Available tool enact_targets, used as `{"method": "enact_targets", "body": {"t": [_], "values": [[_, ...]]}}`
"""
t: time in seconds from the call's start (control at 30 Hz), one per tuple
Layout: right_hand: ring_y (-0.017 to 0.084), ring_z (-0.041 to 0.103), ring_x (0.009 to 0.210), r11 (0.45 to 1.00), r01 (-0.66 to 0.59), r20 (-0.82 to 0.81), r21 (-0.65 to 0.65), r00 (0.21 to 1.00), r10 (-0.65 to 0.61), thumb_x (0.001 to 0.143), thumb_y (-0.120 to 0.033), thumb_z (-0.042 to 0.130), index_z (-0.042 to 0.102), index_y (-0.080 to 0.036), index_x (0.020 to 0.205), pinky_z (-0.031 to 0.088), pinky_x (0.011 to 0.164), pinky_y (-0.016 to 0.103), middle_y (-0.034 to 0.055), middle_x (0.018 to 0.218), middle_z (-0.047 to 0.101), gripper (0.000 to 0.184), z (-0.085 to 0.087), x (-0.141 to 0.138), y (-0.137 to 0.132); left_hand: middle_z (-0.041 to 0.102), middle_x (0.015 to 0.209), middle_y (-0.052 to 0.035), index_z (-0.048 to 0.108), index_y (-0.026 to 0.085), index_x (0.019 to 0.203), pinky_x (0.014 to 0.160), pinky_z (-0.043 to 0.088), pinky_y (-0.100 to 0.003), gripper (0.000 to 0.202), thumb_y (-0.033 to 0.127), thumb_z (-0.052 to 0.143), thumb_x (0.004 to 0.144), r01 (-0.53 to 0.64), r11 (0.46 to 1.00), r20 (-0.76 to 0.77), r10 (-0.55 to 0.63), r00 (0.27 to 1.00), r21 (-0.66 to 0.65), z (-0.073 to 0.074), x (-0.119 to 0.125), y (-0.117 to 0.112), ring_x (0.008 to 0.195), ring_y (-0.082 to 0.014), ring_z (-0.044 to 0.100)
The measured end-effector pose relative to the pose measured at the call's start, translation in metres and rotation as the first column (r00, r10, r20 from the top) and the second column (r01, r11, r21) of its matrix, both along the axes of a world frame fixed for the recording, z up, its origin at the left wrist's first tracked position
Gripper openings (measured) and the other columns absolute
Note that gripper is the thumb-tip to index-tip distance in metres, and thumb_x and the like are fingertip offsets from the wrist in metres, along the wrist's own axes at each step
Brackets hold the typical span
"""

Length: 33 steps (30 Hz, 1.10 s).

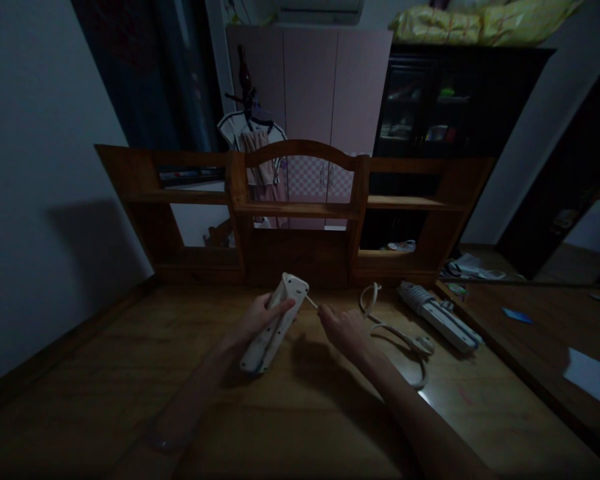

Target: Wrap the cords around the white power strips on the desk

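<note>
My left hand (263,319) is closed around a white power strip (275,327), tilted above the desk with its upper end pointing away from me. Small dark spots, perhaps screw holes, dot the face turned toward me. From the far end of the strip a short stretch of white power cord (312,302) runs to my right hand (344,328), whose fingers are closed on it. Beyond that hand, loose cord (395,331) curves over the desk to a plug (424,345). My fingertips on the cord are too dark to make out well.
A second power strip (443,323), its cord wound round one end, lies at the right. A wooden shelf unit (300,210) stands along the back of the desk (180,380). Farther right, a lower surface holds white paper (593,377) and a blue card (517,315).
</note>
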State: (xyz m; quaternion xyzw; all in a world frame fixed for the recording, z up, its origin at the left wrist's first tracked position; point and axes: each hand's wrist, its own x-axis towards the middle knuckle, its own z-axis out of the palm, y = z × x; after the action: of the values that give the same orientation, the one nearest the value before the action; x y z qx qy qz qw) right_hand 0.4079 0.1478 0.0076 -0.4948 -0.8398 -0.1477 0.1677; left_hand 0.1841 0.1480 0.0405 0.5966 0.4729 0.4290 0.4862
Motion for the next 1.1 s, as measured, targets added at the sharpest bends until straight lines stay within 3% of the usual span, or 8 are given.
{"method": "enact_targets", "body": {"t": [0.1,0.27,0.37,0.53,0.73,0.9,1.1], "values": [[0.015,0.057,0.064,0.988,-0.140,0.020,0.070,0.990,0.139,0.094,-0.017,0.047,0.056,-0.019,0.091,0.023,0.055,0.029,0.0033,0.079,0.065,0.010,0.011,0.001,-0.008,0.069,0.087,-0.0067,0.064,0.012,0.102,0.063,0.046,-0.026,0.052,0.056,0.063,0.075,-0.083,0.982,-0.190,0.115,0.975,0.170,0.004,-0.012,0.004,0.075,-0.0199,0.064],[0.015,0.050,0.067,0.929,-0.332,0.024,0.167,0.943,0.333,0.093,-0.013,0.047,0.055,-0.018,0.080,0.030,0.071,0.031,0.0025,0.075,0.060,0.015,0.023,-0.003,-0.016,0.067,0.093,-0.0052,0.061,0.018,0.106,0.072,0.045,-0.027,0.049,0.059,0.054,0.081,-0.206,0.891,-0.341,0.356,0.870,0.404,-0.002,-0.016,0.009,0.083,-0.0208,0.063],[0.016,0.049,0.073,0.905,-0.391,-0.042,0.167,0.915,0.402,0.092,-0.014,0.048,0.056,-0.018,0.080,0.031,0.074,0.031,0.0028,0.076,0.059,0.015,0.028,-0.003,-0.017,0.066,0.093,-0.0068,0.057,0.018,0.111,0.070,0.044,-0.028,0.050,0.059,0.051,0.083,-0.184,0.843,-0.461,0.444,0.768,0.506,-0.007,-0.008,0.007,0.081,-0.0215,0.064],[0.016,0.049,0.079,0.895,-0.415,-0.152,0.163,0.886,0.438,0.093,-0.021,0.051,0.060,-0.018,0.082,0.031,0.080,0.032,0.0031,0.077,0.061,0.014,0.033,0.004,-0.015,0.061,0.107,-0.0093,0.048,0.019,0.122,0.073,0.045,-0.029,0.046,0.051,0.048,0.089,-0.006,0.724,-0.568,0.545,0.617,0.690,-0.019,0.009,0.002,0.091,-0.0221,0.062],[0.017,0.049,0.080,0.900,-0.409,-0.126,0.153,0.895,0.428,0.091,-0.028,0.057,0.060,-0.018,0.079,0.032,0.081,0.032,0.0030,0.077,0.061,0.016,0.029,0.006,-0.011,0.056,0.111,-0.0108,0.039,0.019,0.134,0.080,0.046,-0.032,0.049,0.036,0.052,0.090,0.163,0.698,-0.680,0.571,0.460,0.697,-0.036,0.017,0.002,0.097,-0.0230,0.057],[0.019,0.048,0.082,0.901,-0.403,-0.172,0.162,0.887,0.428,0.085,-0.039,0.065,0.057,-0.018,0.078,0.032,0.080,0.033,0.0034,0.079,0.060,0.023,0.030,0.014,-0.009,0.050,0.122,-0.0087,0.031,0.026,0.140,0.093,0.044,-0.036,0.061,0.011,0.049,0.084,0.270,0.686,-0.716,0.525,0.460,0.676,-0.037,0.014,0.002,0.111,-0.0237,0.050],[0.019,0.046,0.084,0.917,-0.376,-0.256,0.135,0.881,0.398,0.082,-0.040,0.067,0.055,-0.019,0.076,0.033,0.079,0.032,0.0031,0.081,0.058,0.026,0.036,0.023,-0.008,0.048,0.124,-0.0094,0.024,0.029,0.145,0.093,0.043,-0.038,0.071,0.008,0.048,0.082,0.284,0.698,-0.734,0.506,0.453,0.657,-0.035,0.015,0.000,0.111,-0.0239,0.050]]}}
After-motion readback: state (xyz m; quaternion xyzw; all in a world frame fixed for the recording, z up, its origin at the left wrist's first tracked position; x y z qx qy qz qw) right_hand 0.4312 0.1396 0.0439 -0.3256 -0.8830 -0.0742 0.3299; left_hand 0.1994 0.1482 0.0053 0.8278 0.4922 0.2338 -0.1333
